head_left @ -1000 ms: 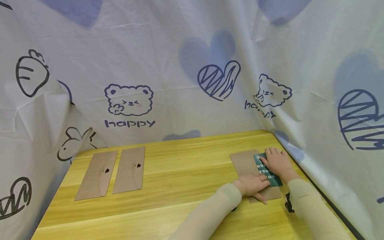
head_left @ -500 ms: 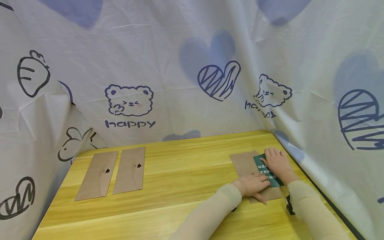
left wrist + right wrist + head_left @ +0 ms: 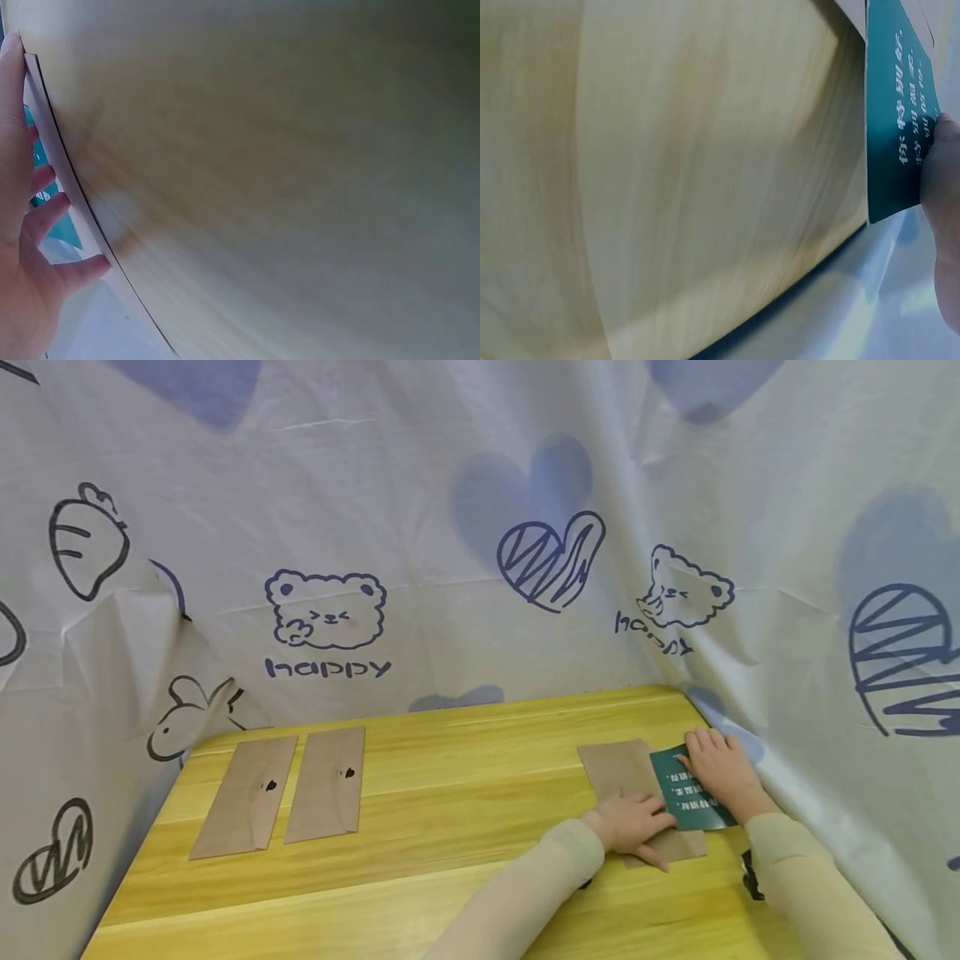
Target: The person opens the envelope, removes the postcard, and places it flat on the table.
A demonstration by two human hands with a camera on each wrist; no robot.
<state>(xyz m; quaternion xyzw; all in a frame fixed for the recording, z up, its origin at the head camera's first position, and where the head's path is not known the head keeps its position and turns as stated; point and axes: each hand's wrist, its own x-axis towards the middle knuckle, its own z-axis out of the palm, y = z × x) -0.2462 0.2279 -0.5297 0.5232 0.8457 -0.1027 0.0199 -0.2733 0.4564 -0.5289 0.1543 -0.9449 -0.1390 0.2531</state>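
Observation:
A dark green card [image 3: 678, 802] with white lettering overlaps the right part of a brown paper envelope [image 3: 613, 768] on the right side of the table. My right hand [image 3: 726, 770] pinches the card near its right edge, thumb on the printed face. In the right wrist view, the card [image 3: 889, 142] stands tilted against the thumb [image 3: 941, 165]; the other fingers are out of sight. My left hand [image 3: 632, 823] rests on the envelope with its fingers spread, holding it down. The left wrist view shows that hand [image 3: 30, 240] along the envelope's edge.
Two more brown envelopes [image 3: 243, 797] with dark marks at their flaps lie side by side on the left of the wooden table [image 3: 465, 793]. A white printed cloth [image 3: 420, 527] hangs behind and along both sides. Black straps [image 3: 752, 875] show at the wrists.
My right hand has moved to the right with the green card, so more of the card lies beyond the envelope. The left hand and the envelope have hardly moved.

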